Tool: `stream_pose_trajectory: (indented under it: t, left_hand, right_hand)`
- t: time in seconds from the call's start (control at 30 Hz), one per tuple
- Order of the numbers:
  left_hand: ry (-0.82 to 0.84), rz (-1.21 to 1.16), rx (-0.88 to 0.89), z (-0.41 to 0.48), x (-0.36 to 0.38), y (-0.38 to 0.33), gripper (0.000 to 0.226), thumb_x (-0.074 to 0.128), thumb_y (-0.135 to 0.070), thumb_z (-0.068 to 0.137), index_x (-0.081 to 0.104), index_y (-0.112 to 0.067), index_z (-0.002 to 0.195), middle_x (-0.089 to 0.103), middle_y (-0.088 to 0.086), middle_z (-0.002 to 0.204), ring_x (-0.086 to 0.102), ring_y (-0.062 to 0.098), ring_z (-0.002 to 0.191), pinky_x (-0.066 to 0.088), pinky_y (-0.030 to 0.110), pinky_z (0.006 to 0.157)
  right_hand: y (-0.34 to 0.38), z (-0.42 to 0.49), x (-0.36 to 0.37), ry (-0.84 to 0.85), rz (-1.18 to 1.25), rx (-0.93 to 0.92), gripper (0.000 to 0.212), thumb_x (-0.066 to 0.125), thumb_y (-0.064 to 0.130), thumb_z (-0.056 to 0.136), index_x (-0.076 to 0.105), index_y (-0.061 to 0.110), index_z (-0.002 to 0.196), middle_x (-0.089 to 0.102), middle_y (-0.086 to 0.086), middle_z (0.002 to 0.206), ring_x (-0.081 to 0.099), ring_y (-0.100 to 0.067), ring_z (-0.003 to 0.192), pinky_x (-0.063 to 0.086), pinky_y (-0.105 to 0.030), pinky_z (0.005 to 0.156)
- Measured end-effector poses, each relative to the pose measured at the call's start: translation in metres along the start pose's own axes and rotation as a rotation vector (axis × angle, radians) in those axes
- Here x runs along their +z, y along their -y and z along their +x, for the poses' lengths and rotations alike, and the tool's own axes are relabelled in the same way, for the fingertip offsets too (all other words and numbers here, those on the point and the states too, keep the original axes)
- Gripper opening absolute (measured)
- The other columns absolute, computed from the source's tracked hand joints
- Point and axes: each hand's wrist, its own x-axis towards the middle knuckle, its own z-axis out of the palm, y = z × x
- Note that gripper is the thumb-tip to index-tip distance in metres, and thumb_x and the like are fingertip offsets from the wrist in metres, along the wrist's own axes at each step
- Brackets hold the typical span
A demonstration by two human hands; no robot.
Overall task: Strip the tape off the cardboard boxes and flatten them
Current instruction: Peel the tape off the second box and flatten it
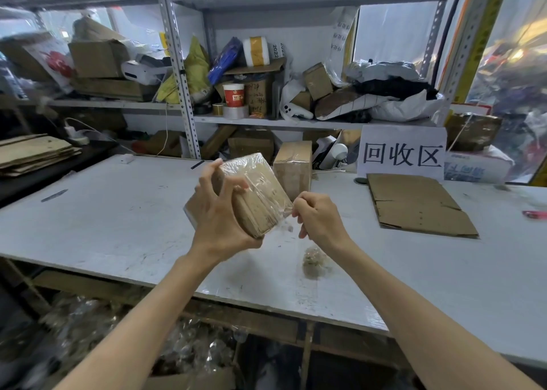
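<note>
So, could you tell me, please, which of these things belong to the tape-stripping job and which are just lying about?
Job: taped box held in the left hand; clear tape pinched by the right hand; second taped box; flattened cardboard; wad of stripped tape.
Lying about: red paper cup; tape rolls; pink object on the table.

Held box [254,194]: brown cardboard under glossy clear tape. Table [118,212]: matt white, scuffed. Flattened sheet [417,204]: matt cardboard.
</note>
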Motion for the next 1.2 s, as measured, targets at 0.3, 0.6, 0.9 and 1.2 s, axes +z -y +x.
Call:
stream_pose_trajectory:
  t: [0.3, 0.6, 0.9, 1.2]
  left_hand:
    - [0.074, -0.277, -0.410, 0.029, -0.016, 0.000, 0.084, 0.077, -0.068, 0.040, 0.050, -0.033, 0.111, 0.035, 0.003, 0.135, 0.040, 0.023, 0.126, 0.046, 0.042, 0.105]
    - [0.422, -0.403, -0.645, 0.015, -0.004, 0.008, 0.134, 0.076, -0.077, 0.034, 0.015, -0.044, 0.149, 0.012, 0.004, 0.156, 0.030, 0.029, 0.140, 0.036, 0.048, 0.112]
    - [0.447, -0.637, -0.893, 0.012, -0.006, 0.012, 0.125, 0.072, -0.080, 0.043, 0.019, -0.038, 0.148, 0.054, 0.007, 0.131, 0.061, 0.024, 0.108, 0.051, 0.030, 0.061]
    - [0.325, -0.663, -0.695, 0.019, -0.028, 0.013, 0.086, 0.072, -0.061, 0.063, 0.049, -0.021, 0.136, 0.061, 0.003, 0.123, 0.062, 0.012, 0.105, 0.054, 0.019, 0.074]
  right_hand:
    - [-0.004, 0.004, -0.003, 0.112, 0.067, -0.050, 0.021, 0.056, 0.029, 0.094, 0.055, 0.019, 0.112, 0.063, -0.001, 0.104, 0.063, -0.018, 0.098, 0.056, -0.040, 0.083]
    - [-0.025, 0.009, 0.006, -0.055, 0.162, 0.077, 0.033, 0.076, 0.020, 0.078, 0.058, 0.012, 0.104, 0.065, -0.004, 0.095, 0.066, -0.024, 0.089, 0.059, -0.039, 0.067]
    - [-0.016, 0.001, 0.004, 0.036, 0.015, -0.126, 0.081, 0.085, 0.043, 0.063, 0.046, 0.023, 0.130, 0.047, -0.001, 0.128, 0.051, -0.014, 0.115, 0.049, -0.030, 0.093]
    - [-0.003, 0.001, 0.013, 0.113, -0.063, -0.125, 0.040, 0.056, 0.051, 0.089, 0.056, 0.027, 0.121, 0.064, 0.014, 0.092, 0.060, -0.007, 0.087, 0.048, -0.021, 0.072]
